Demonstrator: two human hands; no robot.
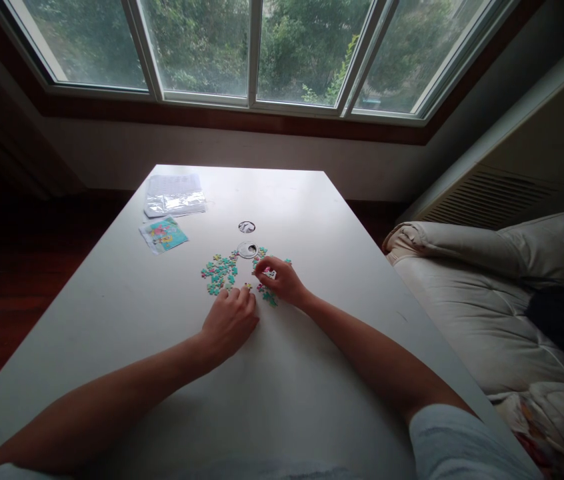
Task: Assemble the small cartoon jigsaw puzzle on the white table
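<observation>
1. We rest our left hand [231, 320], fingers bent, beside the small coloured pieces [222, 271] on the table [332, 373].
2. Our right hand [285, 280] pinches narrowly — whether either hand holds one, we can't tell.
3. We should pinch lightly — neighbouring pieces could scatter.

The left forearm [127, 380] was extended forward and inward from the lower left, and the left hand [231, 320] was held palm down, its fingers [238, 299] bent and pointed forward. The right forearm [362, 347] was slanted inward from the lower right. The right hand [285, 281] was placed slightly farther forward, its thumb and forefinger curved toward each other in a rounded shape. The two hands were held near each other without being joined.
</observation>
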